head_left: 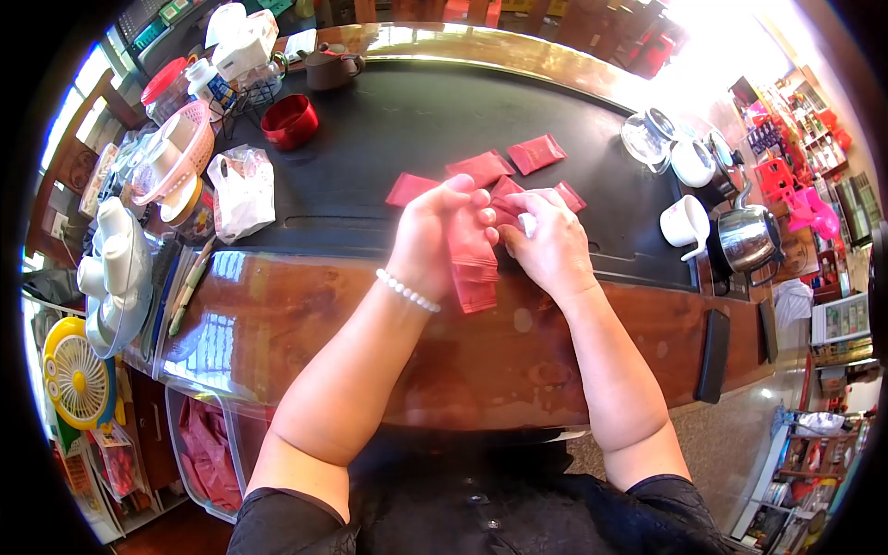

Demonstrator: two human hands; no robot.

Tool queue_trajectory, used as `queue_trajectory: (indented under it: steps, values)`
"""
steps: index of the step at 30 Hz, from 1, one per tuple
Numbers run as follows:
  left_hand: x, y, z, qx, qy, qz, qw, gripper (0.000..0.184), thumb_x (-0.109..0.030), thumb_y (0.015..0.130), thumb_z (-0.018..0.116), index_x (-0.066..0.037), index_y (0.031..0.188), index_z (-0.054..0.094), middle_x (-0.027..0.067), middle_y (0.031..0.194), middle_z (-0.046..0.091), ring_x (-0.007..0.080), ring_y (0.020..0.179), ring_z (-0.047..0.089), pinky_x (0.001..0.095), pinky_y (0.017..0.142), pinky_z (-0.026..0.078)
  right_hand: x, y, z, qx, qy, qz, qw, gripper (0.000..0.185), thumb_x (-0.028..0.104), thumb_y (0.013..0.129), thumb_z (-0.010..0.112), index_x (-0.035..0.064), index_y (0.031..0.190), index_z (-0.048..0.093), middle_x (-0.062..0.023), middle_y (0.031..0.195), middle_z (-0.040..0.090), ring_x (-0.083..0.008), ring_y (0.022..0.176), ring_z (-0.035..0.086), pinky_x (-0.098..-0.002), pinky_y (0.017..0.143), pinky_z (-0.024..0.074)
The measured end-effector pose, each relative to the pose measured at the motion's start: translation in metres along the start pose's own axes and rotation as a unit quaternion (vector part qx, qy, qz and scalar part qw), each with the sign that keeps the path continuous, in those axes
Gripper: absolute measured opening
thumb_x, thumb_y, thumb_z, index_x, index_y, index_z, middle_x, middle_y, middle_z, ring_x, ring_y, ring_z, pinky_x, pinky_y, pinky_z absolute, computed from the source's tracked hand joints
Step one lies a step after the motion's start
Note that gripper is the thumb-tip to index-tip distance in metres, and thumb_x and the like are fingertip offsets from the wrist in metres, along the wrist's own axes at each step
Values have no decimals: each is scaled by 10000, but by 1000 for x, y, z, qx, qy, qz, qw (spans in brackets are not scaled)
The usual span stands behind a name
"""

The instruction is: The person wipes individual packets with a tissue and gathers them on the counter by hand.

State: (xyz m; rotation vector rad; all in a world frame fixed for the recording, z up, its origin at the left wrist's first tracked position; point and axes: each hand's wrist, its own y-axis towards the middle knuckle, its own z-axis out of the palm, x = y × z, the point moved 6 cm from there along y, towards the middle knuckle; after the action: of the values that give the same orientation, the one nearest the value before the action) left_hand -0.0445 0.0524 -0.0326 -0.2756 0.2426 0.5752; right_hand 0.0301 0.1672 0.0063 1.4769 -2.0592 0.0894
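While the wooden table (518, 370) stretches beneath my hands, my left hand (428, 222) grasps a bundle of red packets (474, 266) hanging toward me, and my right hand (551, 242) curls just beside it. Loose red packets (536, 154) lie just beyond both hands. By my right thumb shows a small whitish bit (528, 224); whether I grip it, I cannot tell.

The packets (475, 277), from centre out to one o'clock, are red, the panel (416, 116) at twelve black, the tabletop (472, 370) at six brown, the bracelet (407, 291) at eight white, the perforated basket (198, 151) at ten pink, and the kettle (747, 239) at three silver.
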Motion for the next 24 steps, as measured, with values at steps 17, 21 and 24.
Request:
queue_trajectory:
  steps: [17,21,24]
  values:
    - [-1,-1,0,-1,41,-10,999,83,-125,861,549,-77,926,530,69,852,546,174,708,508,314,627,460,4,-1,-3,30,0,57,998,367,245,767,743,45,1065,664,-139,1013,655,-268,937,652,-370,820,515]
    - [-3,-1,1,6,42,-5,999,97,-135,866,562,-78,937,526,67,851,549,173,706,507,313,623,461,-14,3,3,-1,154,112,982,314,284,774,710,94,1021,674,-124,1004,671,-300,925,649,-382,815,512]
    - [-3,-2,1,-5,39,-3,999,138,-143,880,566,-76,999,546,58,856,555,168,692,510,304,623,465,-13,4,0,-24,260,118,958,356,255,827,701,4,1073,641,-106,921,692,-151,785,652,-289,714,519]
